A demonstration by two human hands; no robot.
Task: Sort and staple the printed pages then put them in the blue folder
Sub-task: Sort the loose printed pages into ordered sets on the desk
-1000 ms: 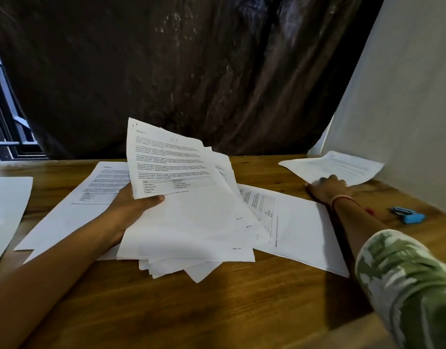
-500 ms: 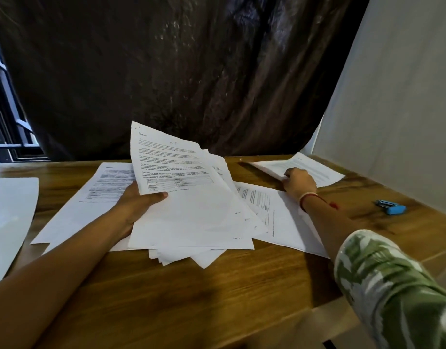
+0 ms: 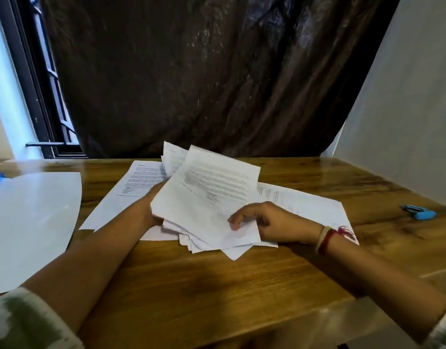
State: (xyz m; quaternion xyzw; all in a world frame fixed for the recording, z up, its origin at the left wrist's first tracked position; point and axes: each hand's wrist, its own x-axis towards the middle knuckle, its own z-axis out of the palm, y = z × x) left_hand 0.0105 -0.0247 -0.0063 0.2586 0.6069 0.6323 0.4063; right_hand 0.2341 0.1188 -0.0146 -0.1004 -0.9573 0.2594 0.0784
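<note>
1. Back from 2 o'clock, pinching the top page's (image 3: 216, 187) near corner: right hand (image 3: 267, 221).
2. Printed pages (image 3: 204, 241) at centre, tilted up and fanned for sorting, gripped at 9 o'clock by left hand (image 3: 149, 207).
3. Blue stapler (image 3: 419, 212) waiting at 3 o'clock.

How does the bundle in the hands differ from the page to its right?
The bundle is many uneven sheets; the page looks single. The bundle is tilted, gripped by the left hand and right hand; the page lies flat on the table. Both are white with print.
</note>
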